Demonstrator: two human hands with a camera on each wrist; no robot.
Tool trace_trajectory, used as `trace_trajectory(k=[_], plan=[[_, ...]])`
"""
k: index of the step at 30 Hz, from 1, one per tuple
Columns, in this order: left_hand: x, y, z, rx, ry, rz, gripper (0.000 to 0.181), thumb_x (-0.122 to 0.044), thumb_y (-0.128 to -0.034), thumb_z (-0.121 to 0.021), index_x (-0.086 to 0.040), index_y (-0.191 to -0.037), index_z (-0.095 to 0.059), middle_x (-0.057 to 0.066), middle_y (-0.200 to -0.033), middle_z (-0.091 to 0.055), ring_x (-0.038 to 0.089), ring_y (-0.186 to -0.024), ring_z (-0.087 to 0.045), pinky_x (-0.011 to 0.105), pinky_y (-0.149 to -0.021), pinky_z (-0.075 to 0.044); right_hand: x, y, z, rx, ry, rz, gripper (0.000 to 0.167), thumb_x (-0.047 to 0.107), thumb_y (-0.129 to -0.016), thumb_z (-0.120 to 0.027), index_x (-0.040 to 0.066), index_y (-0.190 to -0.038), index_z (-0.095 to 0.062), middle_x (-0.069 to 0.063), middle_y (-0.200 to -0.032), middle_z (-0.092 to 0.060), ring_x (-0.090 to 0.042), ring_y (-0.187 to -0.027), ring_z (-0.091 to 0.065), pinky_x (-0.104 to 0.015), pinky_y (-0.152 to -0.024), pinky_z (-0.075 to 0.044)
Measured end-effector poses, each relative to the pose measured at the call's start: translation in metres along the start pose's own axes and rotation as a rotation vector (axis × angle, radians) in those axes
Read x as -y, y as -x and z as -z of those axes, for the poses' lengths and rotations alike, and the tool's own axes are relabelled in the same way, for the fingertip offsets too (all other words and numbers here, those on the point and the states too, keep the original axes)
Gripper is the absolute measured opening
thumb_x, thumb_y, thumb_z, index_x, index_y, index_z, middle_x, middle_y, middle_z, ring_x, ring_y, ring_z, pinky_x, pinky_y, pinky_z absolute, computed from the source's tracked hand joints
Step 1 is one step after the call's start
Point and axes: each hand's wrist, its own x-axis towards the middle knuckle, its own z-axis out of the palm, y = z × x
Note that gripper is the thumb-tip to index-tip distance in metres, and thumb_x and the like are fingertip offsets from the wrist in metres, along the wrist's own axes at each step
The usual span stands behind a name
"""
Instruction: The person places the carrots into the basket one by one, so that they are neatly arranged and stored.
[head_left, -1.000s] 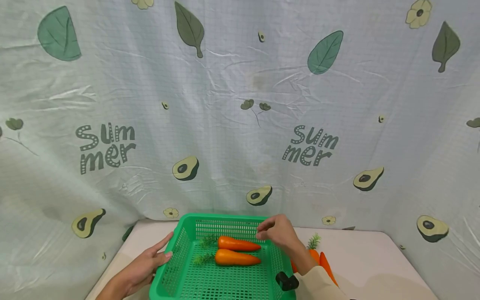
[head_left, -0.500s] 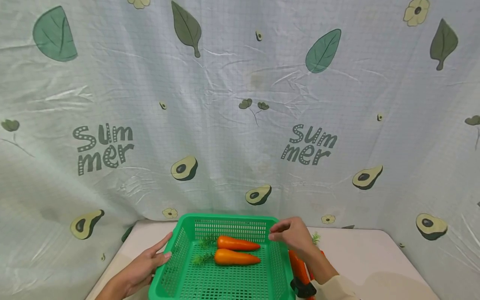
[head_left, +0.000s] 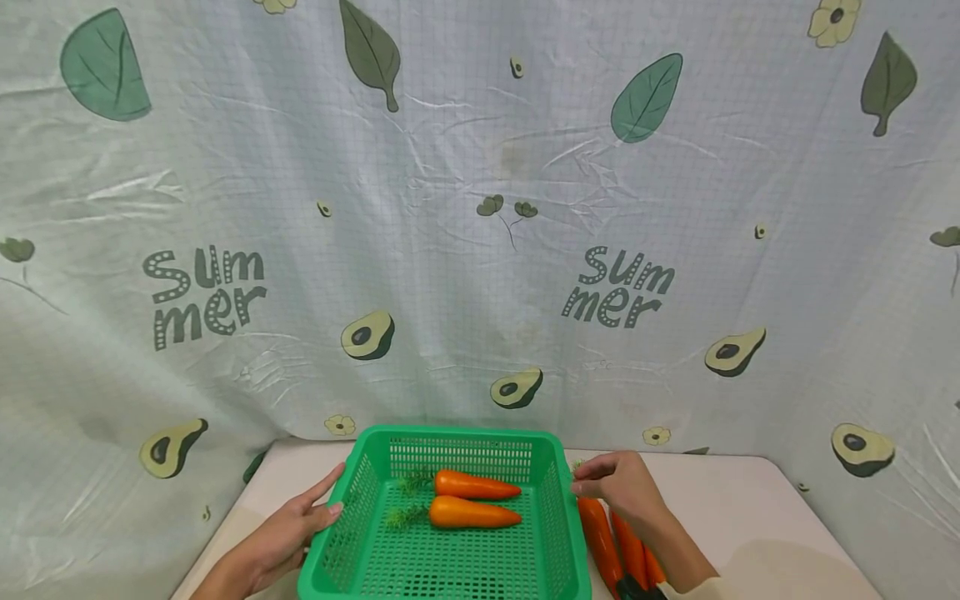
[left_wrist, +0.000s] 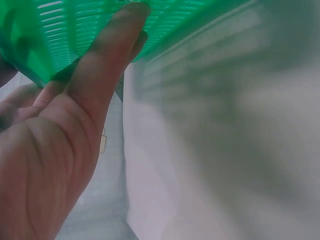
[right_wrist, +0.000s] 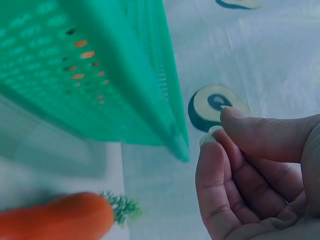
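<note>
Two orange carrots [head_left: 476, 512] with green tops lie side by side in the green plastic basket [head_left: 450, 575]. My left hand [head_left: 288, 533] holds the basket's left side, thumb at the rim; in the left wrist view the fingers lie along the slotted outer wall. My right hand [head_left: 618, 492] is just outside the basket's right rim, over the loose carrots [head_left: 600, 542] on the table. Its fingers are loosely curled, thumb near the fingertips, with nothing between them in the right wrist view. The wrist and forearm partly hide those carrots.
The pale tabletop [head_left: 750, 517] extends right of the carrots. A white curtain [head_left: 450, 250] printed with avocados, leaves and lettering hangs behind the table and along both sides. The basket's raised right wall stands between the two groups of carrots.
My right hand has moved right, from over the basket's right part to outside its rim above the loose carrots. The left hand, basket and two carrots inside stay in place.
</note>
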Motion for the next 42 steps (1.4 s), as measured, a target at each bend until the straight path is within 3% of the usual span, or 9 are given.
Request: trace_trajectory(k=[10,16,22,28,36,42], plan=[[0.001,-0.001,0.000,0.006,-0.006,-0.014,0.084,-0.030,-0.1132,-0.047,-0.016,-0.165,0.017,0.022,-0.151,-0.055,0.023,-0.115,-0.071,0.046,-0.094,-0.061,-0.021,0.008,0.018,-0.020,0.048,-0.074,0.011,0.005,-0.083,-0.083,0.002,-0.092,-0.081,-0.004,-0.089,-0.079,-0.019,-0.086,-0.065,-0.042,-0.082,-0.055],[0.001,-0.001,0.000,0.004,-0.011,-0.014,0.083,-0.030,-0.1135,-0.046,-0.016,-0.165,0.018,0.029,-0.158,-0.044,0.024,-0.117,-0.070,0.047,-0.095,-0.060,-0.033,0.012,0.025,-0.046,0.067,-0.109,0.011,0.002,-0.082,-0.082,0.000,-0.093,-0.080,-0.004,-0.090,-0.078,-0.018,-0.085,-0.067,-0.044,-0.082,-0.059],[0.002,-0.001,0.001,0.017,-0.001,-0.016,0.085,-0.031,-0.1132,-0.047,-0.016,-0.165,0.019,0.023,-0.151,-0.055,0.025,-0.115,-0.072,0.047,-0.094,-0.061,-0.043,0.017,0.032,-0.062,0.056,-0.135,0.012,0.001,-0.083,-0.082,-0.001,-0.095,-0.080,-0.009,-0.095,-0.080,-0.019,-0.086,-0.071,-0.044,-0.083,-0.060],[0.003,-0.001,0.001,0.003,-0.003,-0.010,0.083,-0.031,-0.1135,-0.046,-0.017,-0.165,0.018,0.024,-0.152,-0.054,0.025,-0.116,-0.071,0.047,-0.095,-0.061,-0.053,0.021,0.039,-0.087,0.081,-0.194,0.017,0.001,-0.083,-0.083,-0.003,-0.100,-0.079,-0.006,-0.092,-0.080,-0.019,-0.085,-0.071,-0.047,-0.084,-0.061],[0.002,0.000,0.000,-0.006,-0.009,-0.009,0.084,-0.032,-0.1132,-0.047,-0.016,-0.165,0.017,0.027,-0.154,-0.051,0.026,-0.116,-0.071,0.048,-0.095,-0.060,-0.074,0.030,0.047,-0.102,0.107,-0.235,0.026,0.001,-0.082,-0.085,-0.005,-0.106,-0.078,-0.009,-0.094,-0.080,-0.018,-0.086,-0.070,-0.042,-0.081,-0.061],[0.002,-0.001,0.000,-0.015,-0.007,0.003,0.085,-0.034,-0.1125,-0.048,-0.017,-0.166,0.016,0.025,-0.151,-0.054,0.027,-0.117,-0.071,0.048,-0.095,-0.060,-0.089,0.036,0.051,-0.116,0.102,-0.314,0.033,-0.001,-0.082,-0.084,-0.009,-0.113,-0.075,-0.012,-0.093,-0.079,-0.018,-0.082,-0.070,-0.039,-0.077,-0.063]])
